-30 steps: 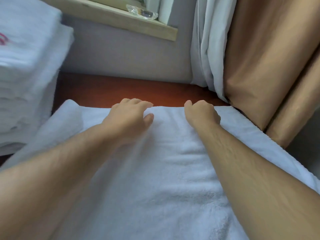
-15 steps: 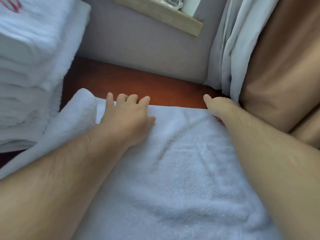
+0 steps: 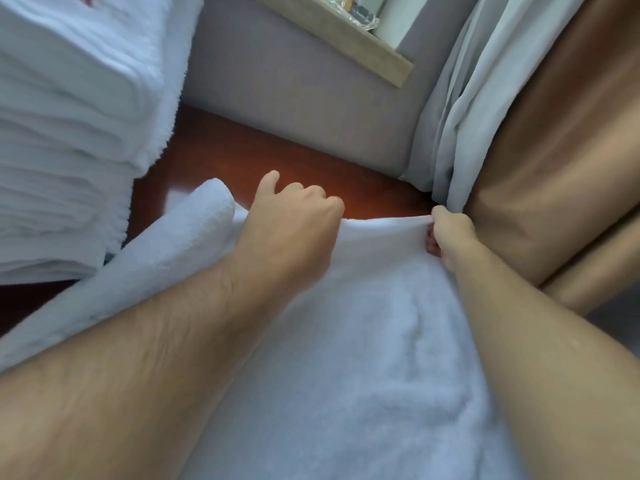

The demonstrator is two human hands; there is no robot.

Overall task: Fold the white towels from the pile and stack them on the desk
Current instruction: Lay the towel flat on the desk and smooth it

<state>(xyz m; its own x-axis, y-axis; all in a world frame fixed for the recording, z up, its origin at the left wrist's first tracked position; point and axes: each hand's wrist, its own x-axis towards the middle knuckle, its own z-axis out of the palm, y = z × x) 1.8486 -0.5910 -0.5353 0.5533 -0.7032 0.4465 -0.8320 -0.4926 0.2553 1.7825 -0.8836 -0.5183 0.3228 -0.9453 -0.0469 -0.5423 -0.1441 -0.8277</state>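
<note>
A white towel (image 3: pixel 374 341) lies spread over the reddish-brown desk (image 3: pixel 221 157) in front of me. My left hand (image 3: pixel 291 230) has its fingers curled over the towel's far edge, left of centre. At the far right corner my right hand (image 3: pixel 450 233) pinches that same edge, which is lifted slightly off the desk between the two hands. The towel's left side is rolled up into a thick fold (image 3: pixel 194 230). A tall stack of folded white towels (image 3: pixel 69 133) stands at the left.
A grey wall (image 3: pixel 294 88) rises behind the desk, with a wooden window sill (image 3: pixel 346 39) above it. White sheer and tan curtains (image 3: pixel 519 133) hang close at the right, touching the desk's corner.
My hands have spread apart along the far edge. The left went from lying flat to curled over the edge; the right now pinches the corner. The view has tilted.
</note>
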